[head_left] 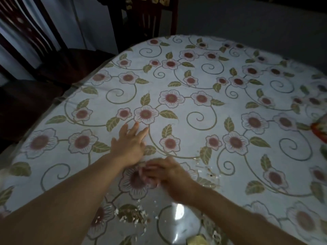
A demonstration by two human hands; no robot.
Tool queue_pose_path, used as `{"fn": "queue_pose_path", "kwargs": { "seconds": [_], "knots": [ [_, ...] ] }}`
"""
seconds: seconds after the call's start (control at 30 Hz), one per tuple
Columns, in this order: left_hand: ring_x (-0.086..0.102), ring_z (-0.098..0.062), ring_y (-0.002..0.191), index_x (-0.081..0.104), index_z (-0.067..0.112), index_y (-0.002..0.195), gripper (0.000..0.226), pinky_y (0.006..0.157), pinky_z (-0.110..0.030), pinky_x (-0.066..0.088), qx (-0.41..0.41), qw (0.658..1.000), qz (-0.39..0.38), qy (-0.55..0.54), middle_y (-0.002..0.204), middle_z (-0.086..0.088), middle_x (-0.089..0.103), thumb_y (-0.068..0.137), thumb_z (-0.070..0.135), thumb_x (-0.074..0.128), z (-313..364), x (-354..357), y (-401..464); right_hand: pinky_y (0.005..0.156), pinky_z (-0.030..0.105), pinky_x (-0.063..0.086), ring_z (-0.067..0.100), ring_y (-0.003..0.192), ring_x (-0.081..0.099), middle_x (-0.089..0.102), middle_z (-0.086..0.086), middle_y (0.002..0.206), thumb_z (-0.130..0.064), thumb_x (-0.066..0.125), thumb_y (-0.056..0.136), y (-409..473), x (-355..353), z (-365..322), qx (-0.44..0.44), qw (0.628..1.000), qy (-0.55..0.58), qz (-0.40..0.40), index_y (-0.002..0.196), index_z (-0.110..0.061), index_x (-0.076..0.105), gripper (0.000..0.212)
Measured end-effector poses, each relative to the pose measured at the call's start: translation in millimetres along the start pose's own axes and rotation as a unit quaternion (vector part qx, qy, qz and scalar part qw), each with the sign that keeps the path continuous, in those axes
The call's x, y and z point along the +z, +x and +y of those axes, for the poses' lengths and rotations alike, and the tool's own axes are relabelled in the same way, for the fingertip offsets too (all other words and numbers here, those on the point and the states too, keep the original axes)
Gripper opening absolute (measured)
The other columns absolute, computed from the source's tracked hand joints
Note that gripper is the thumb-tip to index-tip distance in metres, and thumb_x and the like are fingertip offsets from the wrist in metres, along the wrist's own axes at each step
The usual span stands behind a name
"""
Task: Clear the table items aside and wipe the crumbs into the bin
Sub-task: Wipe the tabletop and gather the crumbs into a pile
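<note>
Plastic-covered floral table [194, 82] fills the head view; left hand [130, 144] lies flat on it, fingers straight. Right hand [166, 172] is blurred, whether it holds a cloth I cannot tell. Crumbs [131, 215] lie near the front edge; a fast sweep could scatter them floorward, since no bin shows. Chairs [58, 68] crowd the left, a red item [319, 131] sits right

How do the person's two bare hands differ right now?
The left hand lies flat on the flowered plastic-covered tablecloth with fingers spread; the right hand has its fingers bent. The left is sharp and reaches farther out; the right is motion-blurred, nearer, beside the pale crumbs. Both are over the same table.
</note>
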State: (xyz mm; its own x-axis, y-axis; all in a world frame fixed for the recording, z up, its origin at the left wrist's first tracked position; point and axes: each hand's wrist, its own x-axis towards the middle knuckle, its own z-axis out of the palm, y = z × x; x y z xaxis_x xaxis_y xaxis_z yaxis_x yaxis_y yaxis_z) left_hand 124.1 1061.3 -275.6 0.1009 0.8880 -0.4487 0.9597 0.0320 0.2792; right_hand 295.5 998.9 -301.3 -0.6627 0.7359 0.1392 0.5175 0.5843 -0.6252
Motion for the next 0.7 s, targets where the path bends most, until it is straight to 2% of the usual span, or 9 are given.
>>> {"fn": "queue_pose_path", "kwargs": {
  "seconds": [0.07, 0.13, 0.2, 0.27, 0.33, 0.4, 0.5, 0.6, 0.7],
  "knots": [
    [-0.015, -0.021, 0.147, 0.01, 0.039, 0.149, 0.051, 0.117, -0.057, 0.009, 0.013, 1.0, -0.017, -0.004, 0.16, 0.011, -0.012, 0.101, 0.033, 0.026, 9, 3, -9, 0.087, 0.032, 0.05, 0.008, 0.107, 0.053, 0.066, 0.004, 0.119, -0.01, 0.038, 0.078, -15, -4, -15, 0.024, 0.997, 0.051, -0.06, 0.106, -0.012, 0.072, 0.045],
    [-0.014, -0.021, 0.147, 0.011, 0.038, 0.149, 0.052, 0.117, -0.057, 0.012, 0.036, 0.999, -0.036, 0.009, 0.16, 0.01, -0.011, 0.101, 0.031, 0.028, 16, 6, -19, 0.088, 0.032, 0.052, 0.01, 0.105, 0.058, 0.064, 0.002, 0.118, 0.001, 0.041, 0.079, -24, -32, -20, 0.074, 0.989, 0.115, -0.061, 0.109, -0.012, 0.071, 0.044],
    [-0.014, -0.023, 0.147, 0.007, 0.039, 0.15, 0.056, 0.116, -0.057, 0.012, 0.056, 0.996, -0.045, 0.046, 0.16, 0.01, -0.013, 0.1, 0.029, 0.031, 20, 12, -23, 0.076, 0.016, 0.055, 0.0, 0.093, 0.063, 0.063, -0.002, 0.113, 0.004, 0.041, 0.083, -25, -74, -11, 0.14, 0.976, 0.164, 0.028, 0.112, -0.013, 0.066, 0.042],
    [-0.014, -0.025, 0.147, 0.002, 0.041, 0.149, 0.059, 0.113, -0.059, 0.012, 0.06, 0.996, -0.037, 0.062, 0.159, 0.011, -0.015, 0.099, 0.032, 0.032, 24, 19, -23, 0.069, 0.006, 0.049, -0.007, 0.083, 0.062, 0.062, -0.008, 0.106, 0.012, 0.043, 0.084, -26, -111, 27, 0.204, 0.96, 0.134, 0.136, 0.113, -0.013, 0.065, 0.044],
    [-0.014, -0.025, 0.147, -0.001, 0.044, 0.148, 0.059, 0.112, -0.06, 0.012, 0.058, 0.996, -0.02, 0.07, 0.159, 0.011, -0.015, 0.099, 0.034, 0.031, 24, 25, -21, 0.081, 0.018, 0.048, 0.001, 0.091, 0.062, 0.064, -0.001, 0.102, 0.015, 0.046, 0.083, -26, -129, 77, 0.271, 0.939, 0.06, 0.202, 0.114, -0.012, 0.066, 0.046],
    [-0.016, -0.025, 0.147, -0.003, 0.046, 0.147, 0.059, 0.112, -0.061, 0.011, 0.058, 0.995, -0.008, 0.076, 0.159, 0.011, -0.017, 0.099, 0.035, 0.03, 23, 30, -21, 0.098, 0.035, 0.044, 0.028, 0.108, 0.06, 0.062, 0.014, 0.117, 0.01, 0.048, 0.079, -32, -121, 114, 0.332, 0.924, -0.034, 0.188, 0.117, -0.01, 0.065, 0.046],
    [-0.02, -0.025, 0.146, -0.003, 0.046, 0.147, 0.058, 0.112, -0.063, 0.005, 0.059, 0.996, -0.009, 0.058, 0.158, 0.011, -0.02, 0.1, 0.035, 0.029, 23, 33, -23, 0.097, 0.056, 0.042, 0.047, 0.109, 0.053, 0.056, 0.022, 0.125, -0.007, 0.047, 0.073, -43, -86, 115, 0.328, 0.925, -0.068, 0.181, 0.117, -0.012, 0.064, 0.048],
    [-0.021, -0.024, 0.146, -0.002, 0.047, 0.147, 0.056, 0.113, -0.062, 0.001, 0.054, 0.998, -0.014, 0.034, 0.158, 0.011, -0.02, 0.101, 0.034, 0.027, 24, 31, -24, 0.093, 0.041, 0.045, 0.027, 0.107, 0.05, 0.054, 0.005, 0.129, 0.004, 0.053, 0.073, -54, -45, 74, 0.273, 0.94, -0.116, 0.165, 0.122, -0.02, 0.063, 0.055],
    [-0.021, -0.024, 0.146, -0.002, 0.047, 0.147, 0.056, 0.113, -0.062, 0.002, 0.052, 0.998, -0.025, 0.034, 0.158, 0.011, -0.019, 0.101, 0.034, 0.027, 25, 28, -24, 0.088, 0.036, 0.047, 0.016, 0.106, 0.052, 0.06, 0.001, 0.122, -0.008, 0.042, 0.082, -66, -5, 12, 0.217, 0.961, -0.062, 0.157, 0.112, -0.021, 0.069, 0.043]
  ]
}}
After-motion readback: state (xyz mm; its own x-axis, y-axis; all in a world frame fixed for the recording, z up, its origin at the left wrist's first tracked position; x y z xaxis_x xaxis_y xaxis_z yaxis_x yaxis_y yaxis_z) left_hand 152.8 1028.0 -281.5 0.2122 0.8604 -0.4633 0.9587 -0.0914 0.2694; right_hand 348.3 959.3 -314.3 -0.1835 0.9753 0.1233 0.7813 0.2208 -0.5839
